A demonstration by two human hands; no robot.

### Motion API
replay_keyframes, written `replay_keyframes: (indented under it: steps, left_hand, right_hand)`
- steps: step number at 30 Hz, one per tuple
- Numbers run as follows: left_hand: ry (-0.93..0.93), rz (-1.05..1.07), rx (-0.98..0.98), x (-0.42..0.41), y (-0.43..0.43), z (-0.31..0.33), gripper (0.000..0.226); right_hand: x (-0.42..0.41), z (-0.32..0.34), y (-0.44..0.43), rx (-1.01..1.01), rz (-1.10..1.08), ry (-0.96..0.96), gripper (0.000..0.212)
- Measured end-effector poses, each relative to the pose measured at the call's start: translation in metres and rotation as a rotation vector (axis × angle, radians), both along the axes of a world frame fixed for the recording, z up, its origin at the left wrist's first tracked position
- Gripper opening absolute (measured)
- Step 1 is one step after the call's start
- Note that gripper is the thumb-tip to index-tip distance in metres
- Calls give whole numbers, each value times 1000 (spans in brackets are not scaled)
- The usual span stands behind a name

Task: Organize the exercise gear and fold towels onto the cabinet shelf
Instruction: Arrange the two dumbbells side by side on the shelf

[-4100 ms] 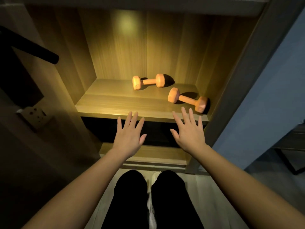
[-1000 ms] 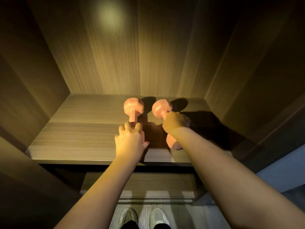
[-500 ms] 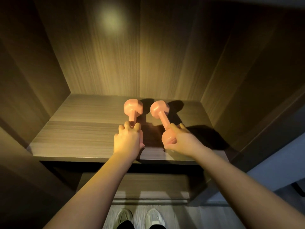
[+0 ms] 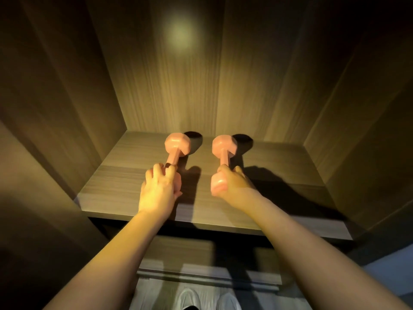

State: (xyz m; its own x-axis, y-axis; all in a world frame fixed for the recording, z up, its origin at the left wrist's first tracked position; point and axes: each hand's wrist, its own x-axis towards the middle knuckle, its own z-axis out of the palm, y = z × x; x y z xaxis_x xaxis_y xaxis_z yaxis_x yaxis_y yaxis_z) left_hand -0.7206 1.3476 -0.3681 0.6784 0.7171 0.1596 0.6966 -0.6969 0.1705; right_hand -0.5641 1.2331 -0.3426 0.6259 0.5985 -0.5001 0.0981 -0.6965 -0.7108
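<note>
Pale floor [image 4: 156, 294] shows at the bottom edge of the frame, with the tips of two white shoes [image 4: 190, 297] on it. Just above them is a lower ledge [image 4: 178, 253] of the same wooden cabinet, mostly in shadow.

Two bare forearms go up from the lower corners to the cabinet shelf [image 4: 116, 189], which crosses the middle of the frame. The left hand [image 4: 159, 191] lies over the near end of the left dumbbell [image 4: 176, 145] with the fingers curled around it, so the near head is hidden. The right hand [image 4: 234, 184] is clamped on the near end of the right dumbbell [image 4: 223, 145], and its near head shows at the left side of the palm. The hands are apart, each on its own weight.

Both dumbbells lie on the shelf side by side, close but not touching. Their handles point toward the back panel [image 4: 178, 90] and are almost parallel, and their far heads are near the back edge. A round spot of light [image 4: 180, 36] sits high on that panel.

I judge that the step in hand is the lining up of the gear, and it looks almost done. The next move calls for letting go without rolling the weights, and then fetching the towels, as no towel is in view.
</note>
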Motion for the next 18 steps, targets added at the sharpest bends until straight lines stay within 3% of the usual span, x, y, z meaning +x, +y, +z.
replay_keyframes:
  steps: [7,12,18]
  left_hand:
    - [2,66,42,-13,35,2,74]
    - [17,104,76,-15,51,2,77]
    - [31,140,121,-13,68,0,76]
  right_hand:
    - [-3,-15,22,27,227,-352,40]
    - [-9,-13,32,-9,367,-537,50]
    - [-13,-14,43,8,366,-530,49]
